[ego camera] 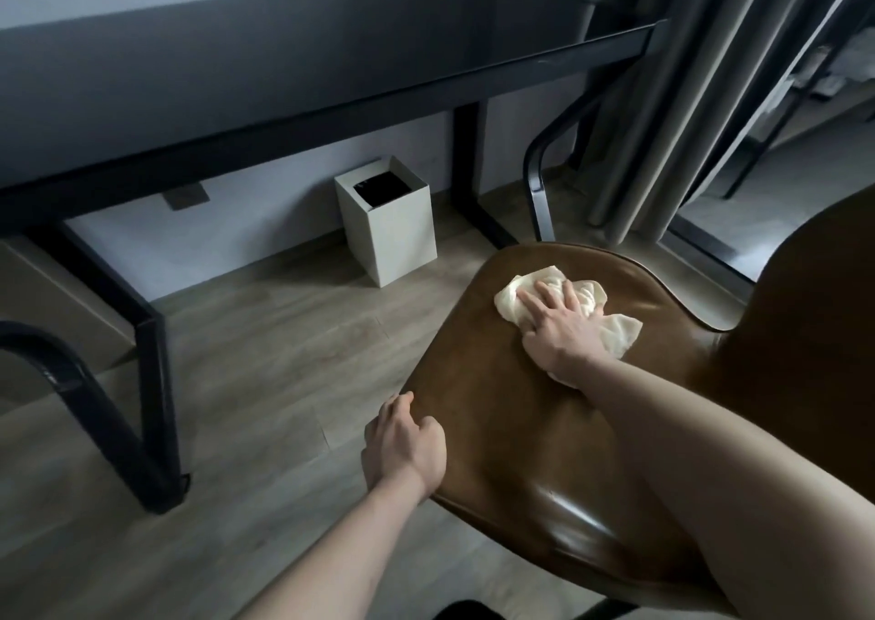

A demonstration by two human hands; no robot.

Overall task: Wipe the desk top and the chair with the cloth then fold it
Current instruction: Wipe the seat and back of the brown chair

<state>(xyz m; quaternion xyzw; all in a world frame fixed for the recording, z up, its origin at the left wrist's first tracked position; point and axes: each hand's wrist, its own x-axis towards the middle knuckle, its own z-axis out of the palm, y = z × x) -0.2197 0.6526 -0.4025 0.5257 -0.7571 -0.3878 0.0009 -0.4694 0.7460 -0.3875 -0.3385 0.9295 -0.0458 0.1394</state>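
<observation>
Black-framed desk [331, 51] with dark glossy top stands by the wall; beneath it, a white square waste bin [386, 226] on wood-grain flooring; grey curtains [686, 98] hang at right. Glossy brown leather chair seat [544, 430] — smooth, rounded. Crumpled cream cloth [592, 297] lies on the seat, pressed under the right hand [561, 330], fingers spread flat. Left hand [405, 449] — fingers curled over the seat's edge.
</observation>
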